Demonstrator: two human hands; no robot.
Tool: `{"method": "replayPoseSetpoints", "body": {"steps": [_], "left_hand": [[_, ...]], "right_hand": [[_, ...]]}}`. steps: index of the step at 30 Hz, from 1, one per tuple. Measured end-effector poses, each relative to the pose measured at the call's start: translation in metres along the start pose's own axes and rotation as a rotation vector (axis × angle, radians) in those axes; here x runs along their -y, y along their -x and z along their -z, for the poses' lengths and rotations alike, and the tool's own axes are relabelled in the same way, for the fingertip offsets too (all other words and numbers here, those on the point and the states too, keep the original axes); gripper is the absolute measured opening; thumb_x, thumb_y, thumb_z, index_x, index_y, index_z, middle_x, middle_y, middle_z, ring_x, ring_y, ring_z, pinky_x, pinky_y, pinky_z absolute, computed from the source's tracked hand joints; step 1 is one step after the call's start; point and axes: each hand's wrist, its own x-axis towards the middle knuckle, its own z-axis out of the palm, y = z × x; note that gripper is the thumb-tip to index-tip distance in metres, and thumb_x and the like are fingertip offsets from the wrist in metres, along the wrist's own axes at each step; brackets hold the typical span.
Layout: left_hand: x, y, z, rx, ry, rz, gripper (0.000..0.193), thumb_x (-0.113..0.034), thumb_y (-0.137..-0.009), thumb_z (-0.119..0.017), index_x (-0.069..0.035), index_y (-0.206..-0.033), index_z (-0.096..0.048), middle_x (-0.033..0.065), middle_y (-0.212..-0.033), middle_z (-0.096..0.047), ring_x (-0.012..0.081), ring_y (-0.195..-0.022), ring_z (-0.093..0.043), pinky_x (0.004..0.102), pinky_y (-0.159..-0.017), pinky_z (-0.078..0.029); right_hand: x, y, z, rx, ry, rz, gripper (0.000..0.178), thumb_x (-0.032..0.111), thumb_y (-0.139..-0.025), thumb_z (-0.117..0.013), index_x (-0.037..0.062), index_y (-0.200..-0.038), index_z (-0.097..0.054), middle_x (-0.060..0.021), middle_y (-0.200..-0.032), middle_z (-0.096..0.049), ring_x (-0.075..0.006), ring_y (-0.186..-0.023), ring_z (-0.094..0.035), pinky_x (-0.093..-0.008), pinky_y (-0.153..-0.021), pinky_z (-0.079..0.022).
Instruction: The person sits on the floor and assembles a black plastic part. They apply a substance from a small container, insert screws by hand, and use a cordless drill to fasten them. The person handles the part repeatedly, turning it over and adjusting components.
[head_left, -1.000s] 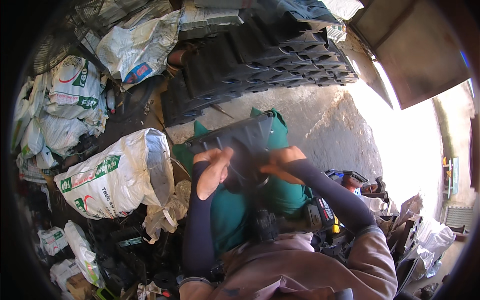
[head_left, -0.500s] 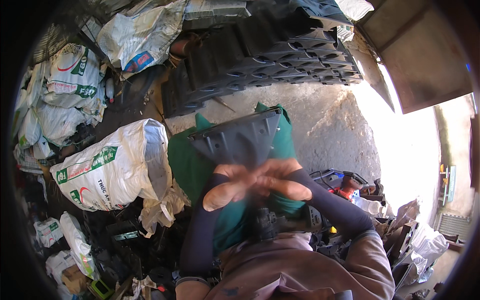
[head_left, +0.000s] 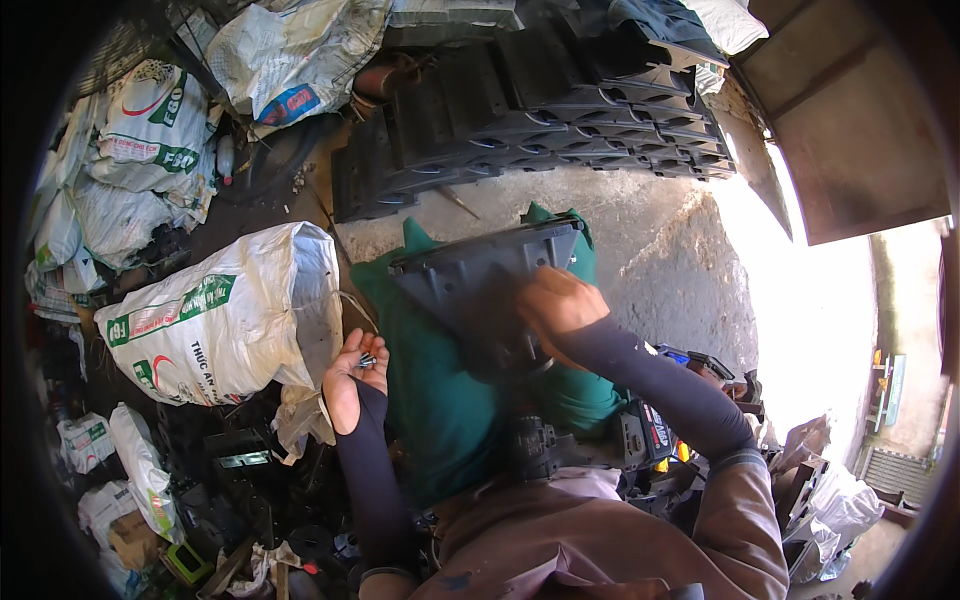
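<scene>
Tapered black plastic panel (head_left: pixel 465 285) lay mid-frame beneath the curled right hand (head_left: pixel 562 303), its grip hidden; the left hand (head_left: pixel 352 380) cupped silvery metal pieces (head_left: pixel 367 360).

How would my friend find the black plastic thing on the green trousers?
Start at the green trousers in the middle of the picture. Across them, by the right hand, lies the black plastic part. Unlike the stacked black pieces farther off, this one lies unstacked, narrowing toward the picture's bottom.

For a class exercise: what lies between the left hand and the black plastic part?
In the head view, the green trouser leg lies between the left hand and the black plastic part.
</scene>
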Motion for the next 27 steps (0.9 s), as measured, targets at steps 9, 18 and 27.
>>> {"method": "replayPoseSetpoints", "body": {"steps": [9, 18, 27], "left_hand": [[0.016, 0.031, -0.044, 0.540, -0.169, -0.019, 0.026, -0.004, -0.094, -0.049, 0.002, -0.119, -0.051, 0.0186, -0.108, -0.061, 0.0266, -0.094, -0.064, 0.0349, -0.083, -0.053], [0.036, 0.045, -0.085, 0.550, -0.496, 0.042, 0.015, -0.018, -0.094, -0.061, -0.006, -0.101, -0.055, 0.0074, -0.076, -0.063, 0.0112, -0.058, -0.056, 0.0217, -0.049, -0.039], [0.043, 0.053, -0.096, 0.492, -0.600, -0.012, 0.025, -0.026, -0.098, -0.053, -0.002, -0.105, -0.055, 0.0106, -0.080, -0.064, 0.0126, -0.052, -0.055, 0.0208, -0.043, -0.037]], "right_hand": [[0.003, -0.011, 0.002, 0.086, 0.170, 0.108, 0.015, 0.001, -0.069, -0.059, 0.0054, -0.084, -0.059, -0.0112, -0.085, -0.054, -0.0296, -0.082, -0.057, -0.0396, -0.068, -0.050], [0.025, -0.051, 0.015, 0.559, 0.262, -0.335, 0.029, 0.015, -0.073, -0.068, 0.0065, -0.099, -0.059, -0.0139, -0.082, -0.067, -0.0326, -0.076, -0.068, -0.0399, -0.065, -0.055], [0.034, -0.027, 0.019, 0.090, 0.000, -0.121, 0.017, 0.010, -0.077, -0.070, 0.0060, -0.092, -0.061, -0.0115, -0.086, -0.058, -0.0294, -0.076, -0.063, -0.0398, -0.060, -0.050]]}}
